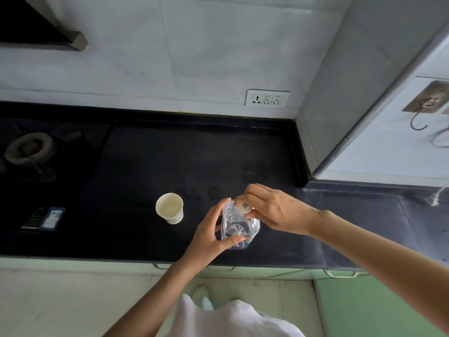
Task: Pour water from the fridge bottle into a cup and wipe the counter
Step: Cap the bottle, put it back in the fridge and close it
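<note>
Bottle [239, 223] is standing on the counter [150, 161] just right of the cup [170, 207]. My left hand [211, 235] is gripping its body while my right hand [269, 210] is pinching the cap [243, 206]; I am judging it best to twist squarely, bracing firmly, not squeezing.

The gas burner [28, 148] is cut off left; the bottle [239, 224] label is half hidden.

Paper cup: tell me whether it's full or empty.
Holds liquid: the paper cup stands upright on the counter, and a pale liquid surface shows inside, below the rim.
</note>
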Demonstrator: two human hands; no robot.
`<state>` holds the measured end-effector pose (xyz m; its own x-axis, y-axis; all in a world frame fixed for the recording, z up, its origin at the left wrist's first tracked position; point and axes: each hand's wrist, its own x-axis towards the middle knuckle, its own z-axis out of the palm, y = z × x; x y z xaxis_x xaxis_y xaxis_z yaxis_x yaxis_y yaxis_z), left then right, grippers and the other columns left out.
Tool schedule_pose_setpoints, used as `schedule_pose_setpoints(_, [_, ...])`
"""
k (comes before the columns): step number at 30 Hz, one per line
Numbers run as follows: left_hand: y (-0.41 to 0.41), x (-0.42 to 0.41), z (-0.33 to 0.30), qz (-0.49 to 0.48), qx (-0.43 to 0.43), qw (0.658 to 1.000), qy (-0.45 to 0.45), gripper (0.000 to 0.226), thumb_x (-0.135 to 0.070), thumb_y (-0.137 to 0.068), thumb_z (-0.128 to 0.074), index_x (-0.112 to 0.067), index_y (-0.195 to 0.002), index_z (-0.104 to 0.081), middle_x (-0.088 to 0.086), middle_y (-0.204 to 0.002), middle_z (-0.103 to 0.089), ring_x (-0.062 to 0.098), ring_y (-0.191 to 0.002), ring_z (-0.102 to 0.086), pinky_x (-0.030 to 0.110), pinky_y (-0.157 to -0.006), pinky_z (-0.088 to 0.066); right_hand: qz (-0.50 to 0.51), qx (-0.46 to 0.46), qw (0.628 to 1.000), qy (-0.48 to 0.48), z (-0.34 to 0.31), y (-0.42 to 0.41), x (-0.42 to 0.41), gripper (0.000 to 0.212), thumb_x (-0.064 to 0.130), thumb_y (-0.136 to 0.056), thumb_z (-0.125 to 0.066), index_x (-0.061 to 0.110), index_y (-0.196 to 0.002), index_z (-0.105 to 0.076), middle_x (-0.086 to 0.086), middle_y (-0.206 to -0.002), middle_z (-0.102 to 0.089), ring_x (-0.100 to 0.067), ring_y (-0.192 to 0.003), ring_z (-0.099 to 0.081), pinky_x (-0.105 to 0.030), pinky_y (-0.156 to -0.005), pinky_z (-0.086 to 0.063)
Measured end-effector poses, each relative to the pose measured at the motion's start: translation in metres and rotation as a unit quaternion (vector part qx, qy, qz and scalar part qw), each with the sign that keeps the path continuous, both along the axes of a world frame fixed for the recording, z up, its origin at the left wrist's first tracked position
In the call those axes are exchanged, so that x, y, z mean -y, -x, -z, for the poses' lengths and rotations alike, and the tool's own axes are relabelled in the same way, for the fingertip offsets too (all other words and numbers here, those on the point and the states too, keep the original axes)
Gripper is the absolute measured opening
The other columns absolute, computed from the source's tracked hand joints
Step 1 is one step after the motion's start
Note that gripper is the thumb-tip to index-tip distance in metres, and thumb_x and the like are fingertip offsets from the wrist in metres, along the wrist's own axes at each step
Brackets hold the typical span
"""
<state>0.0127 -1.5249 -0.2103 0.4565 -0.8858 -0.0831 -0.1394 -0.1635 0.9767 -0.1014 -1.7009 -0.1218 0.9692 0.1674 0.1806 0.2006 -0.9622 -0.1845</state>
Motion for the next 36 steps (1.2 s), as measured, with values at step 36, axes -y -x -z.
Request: schedule_pose_setpoints(36, [-0.004, -0.014, 0.004, -0.017, 0.079, 0.996, 0.037, 0.076, -0.046, -0.085, -0.063, -0.047, -0.147, -0.02, -0.019, -0.149, -0.036, 0.012, -0.138, -0.038, 0.03, -0.112, -0.034, 0.306, 0.002, 0.848, -0.432, 0.068, 0.037, -0.052, 0.088, 0.038, -0.083, -0.071, 0.045, -0.148, -0.012, 0.02, -0.152, -0.03, 0.001, -0.139, -0.03, -0.025, -0.114, -0.029])
